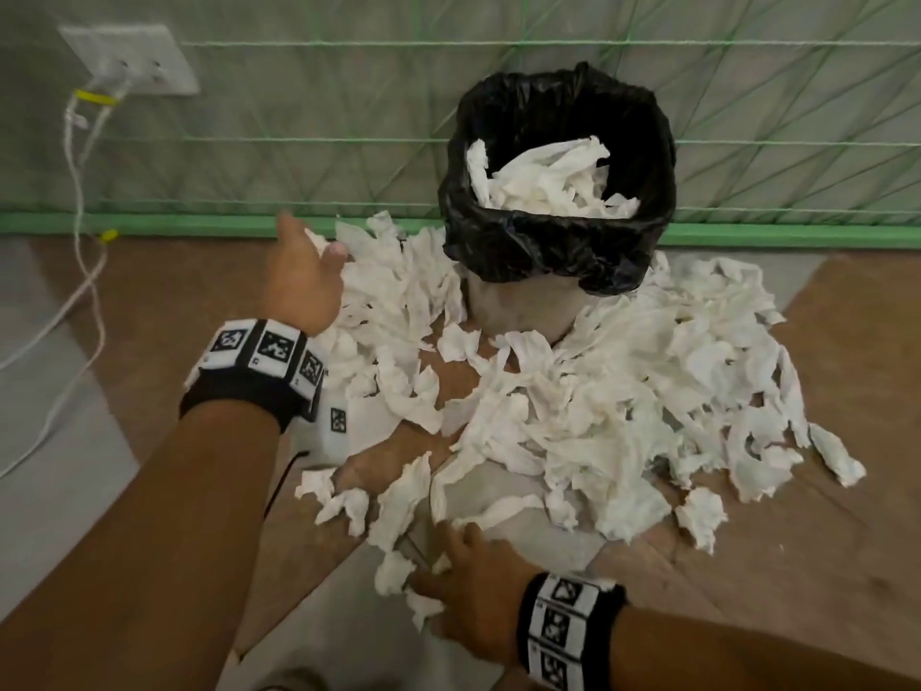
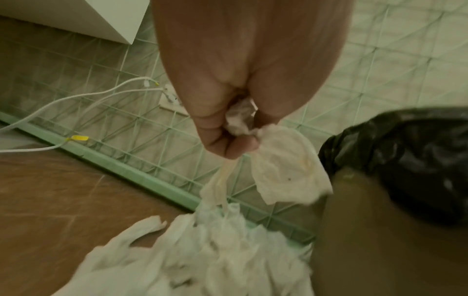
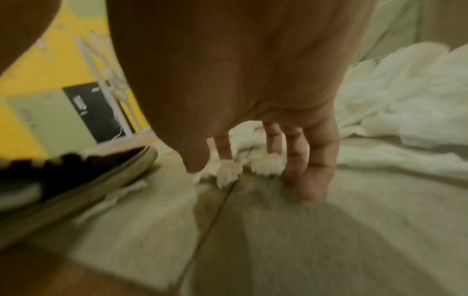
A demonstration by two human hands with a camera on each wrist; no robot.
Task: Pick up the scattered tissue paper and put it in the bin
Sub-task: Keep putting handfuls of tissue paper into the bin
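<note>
Indoor room (wall socket (image 1: 130, 59); floorboards (image 1: 174, 311))

No words, brands or numbers can be read; the only signs are black-and-white square code markers on the two wristbands (image 1: 264, 352), left of and in front of the bin (image 1: 558, 192), undecipherable

bin (image 1: 558, 271) against wall (image 1: 299, 117) | tissue (image 1: 623, 391) on floor (image 1: 164, 311) around it
</note>
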